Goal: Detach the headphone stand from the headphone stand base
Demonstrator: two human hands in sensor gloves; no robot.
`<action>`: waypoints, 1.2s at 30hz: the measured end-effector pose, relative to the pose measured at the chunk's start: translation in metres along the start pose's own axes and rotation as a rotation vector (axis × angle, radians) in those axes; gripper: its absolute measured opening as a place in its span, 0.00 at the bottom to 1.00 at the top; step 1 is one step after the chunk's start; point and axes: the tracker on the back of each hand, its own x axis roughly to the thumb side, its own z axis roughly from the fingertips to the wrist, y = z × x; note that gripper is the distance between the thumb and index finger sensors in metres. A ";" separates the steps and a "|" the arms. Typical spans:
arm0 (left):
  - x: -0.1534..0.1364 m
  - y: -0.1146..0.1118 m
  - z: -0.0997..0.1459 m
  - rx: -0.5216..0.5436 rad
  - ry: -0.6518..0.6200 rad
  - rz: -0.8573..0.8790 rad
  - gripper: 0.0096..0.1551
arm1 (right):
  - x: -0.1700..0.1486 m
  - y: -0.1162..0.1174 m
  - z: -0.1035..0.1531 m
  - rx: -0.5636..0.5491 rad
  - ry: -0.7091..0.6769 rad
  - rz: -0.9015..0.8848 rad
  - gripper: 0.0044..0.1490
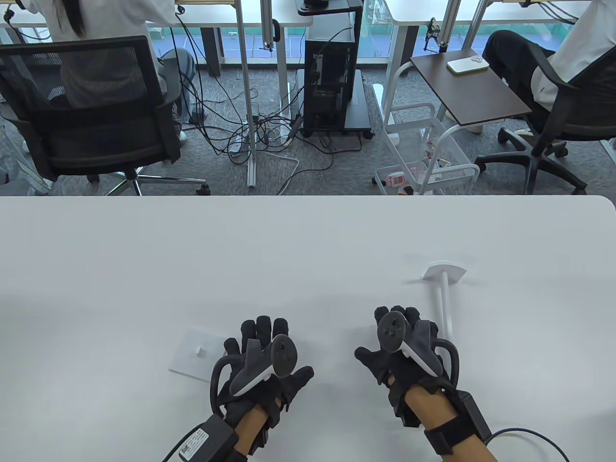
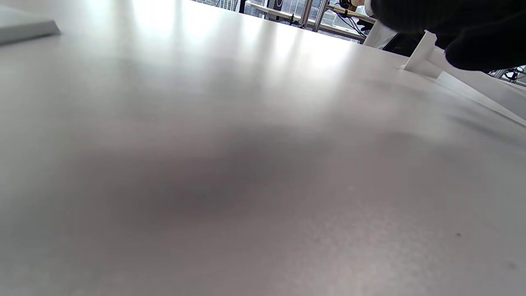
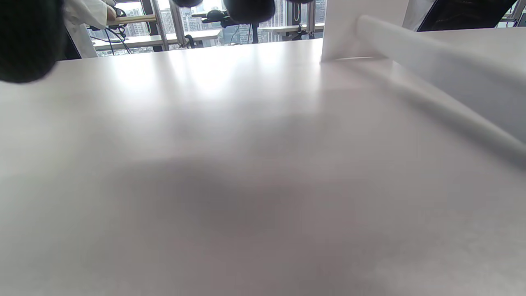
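The white headphone stand [image 1: 445,293] lies flat on the table, its curved top toward the far side and its pole running back beside my right hand. It also shows in the right wrist view [image 3: 431,61] and in the left wrist view [image 2: 423,57]. The white square stand base [image 1: 195,353] lies flat on the table, apart from the stand, just left of my left hand; its corner shows in the left wrist view [image 2: 24,26]. My left hand [image 1: 269,356] rests open on the table, holding nothing. My right hand [image 1: 399,346] rests open beside the pole, holding nothing.
The white table [image 1: 308,250] spreads wide beyond both hands. Its far edge [image 1: 308,196] lies well past the stand. Office chairs, cables and a cart stand on the floor beyond it.
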 end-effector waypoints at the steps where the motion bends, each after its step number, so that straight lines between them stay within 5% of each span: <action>1: 0.000 0.000 0.000 0.000 0.002 -0.006 0.65 | 0.000 0.000 0.000 0.001 -0.001 -0.001 0.61; 36: -0.010 -0.002 -0.005 0.032 0.056 -0.024 0.61 | -0.014 0.002 -0.007 0.070 0.012 -0.063 0.62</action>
